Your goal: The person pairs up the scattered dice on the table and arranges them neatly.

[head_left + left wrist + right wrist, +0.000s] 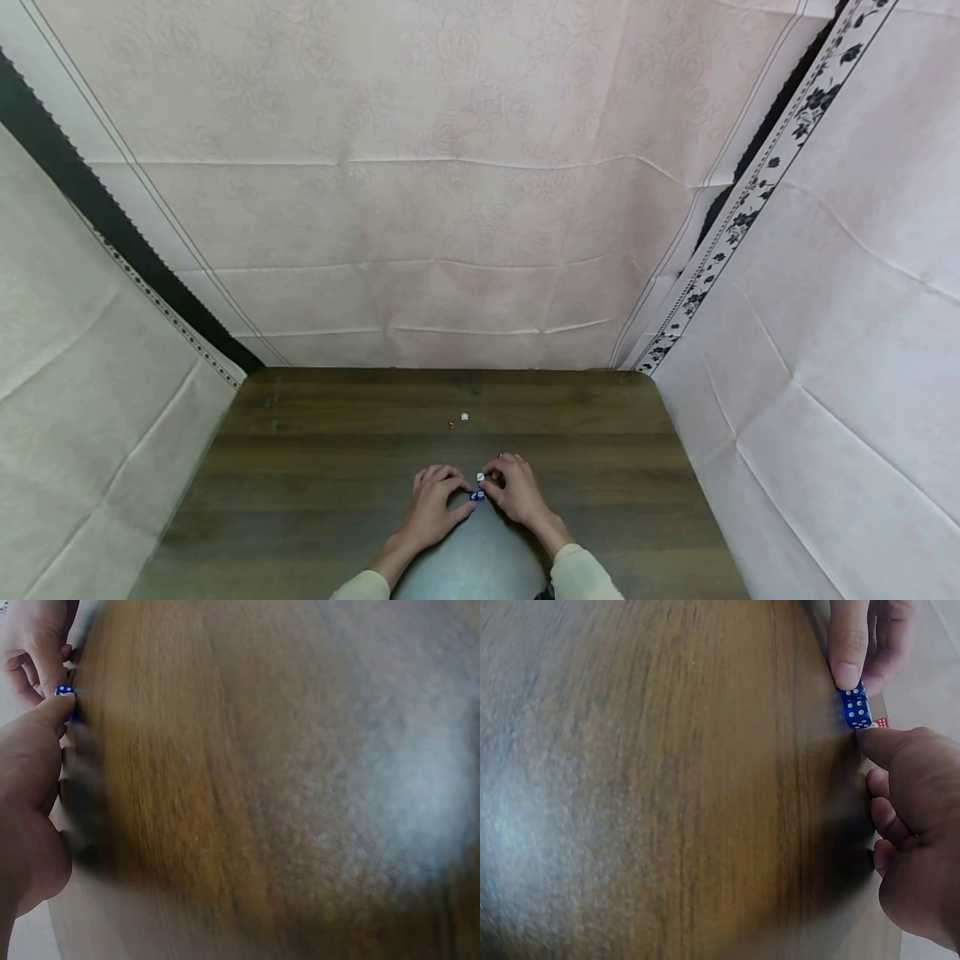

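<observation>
Two small blue dice (857, 709) with white pips sit side by side on the table, between my hands. My left hand (433, 502) pinches the left one between thumb and index finger; in the left wrist view the thumb partly hides it. A white die (481, 477) is just beyond the blue pair. My right hand (517, 492) has its thumb and index finger at this white die and pinches it, the thumb tip close against the end of the blue pair. The right hand's other fingers are curled.
Farther back on the brown wooden table (337, 417) lie another white die (464, 416) and a small red die (452, 425). Pale cloth (450, 208) hangs behind the table and at both sides. A rounded pale grey surface (472, 550) shows between the forearms.
</observation>
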{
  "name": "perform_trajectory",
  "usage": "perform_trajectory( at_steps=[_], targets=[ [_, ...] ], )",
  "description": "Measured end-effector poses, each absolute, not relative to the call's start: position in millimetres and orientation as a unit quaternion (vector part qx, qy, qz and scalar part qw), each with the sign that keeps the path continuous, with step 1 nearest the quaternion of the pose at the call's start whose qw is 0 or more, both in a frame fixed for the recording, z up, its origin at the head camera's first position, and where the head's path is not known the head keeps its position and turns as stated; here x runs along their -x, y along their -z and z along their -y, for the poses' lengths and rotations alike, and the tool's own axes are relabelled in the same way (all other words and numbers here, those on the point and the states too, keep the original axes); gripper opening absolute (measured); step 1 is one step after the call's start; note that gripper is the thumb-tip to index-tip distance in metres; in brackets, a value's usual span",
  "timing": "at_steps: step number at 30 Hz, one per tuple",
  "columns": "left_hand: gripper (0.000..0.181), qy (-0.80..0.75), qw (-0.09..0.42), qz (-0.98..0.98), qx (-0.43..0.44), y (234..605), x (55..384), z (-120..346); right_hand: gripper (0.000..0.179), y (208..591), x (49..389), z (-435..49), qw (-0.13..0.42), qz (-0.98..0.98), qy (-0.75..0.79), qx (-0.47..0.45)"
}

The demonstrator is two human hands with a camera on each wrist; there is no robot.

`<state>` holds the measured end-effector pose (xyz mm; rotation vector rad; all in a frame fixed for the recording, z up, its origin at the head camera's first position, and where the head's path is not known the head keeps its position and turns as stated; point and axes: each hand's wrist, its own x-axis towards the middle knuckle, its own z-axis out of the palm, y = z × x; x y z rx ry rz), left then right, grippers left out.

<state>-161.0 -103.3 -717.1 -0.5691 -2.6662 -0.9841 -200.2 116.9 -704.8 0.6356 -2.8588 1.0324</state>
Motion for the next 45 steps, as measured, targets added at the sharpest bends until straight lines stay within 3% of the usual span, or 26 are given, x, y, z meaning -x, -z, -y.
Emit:
perform_trajectory(
  at_steps=[12,25,45],
  targets=[
    [0.013,0.385,0.075,0.904,0.170,713.8,158.7,108.4,0.009,706.3,199.0,-118.0,0.042,0.918,-0.329,-0.219],
    [0.013,0.401,0.148,0.895,0.131,707.4,183.4,122.0,0.011,704.7,200.8,-116.7,0.020,0.921,-0.330,-0.204],
    [0.028,0.359,0.123,0.923,0.062,694.1,238.8,128.6,0.011,704.1,199.6,-116.9,0.022,0.917,-0.336,-0.212]
  ],
)
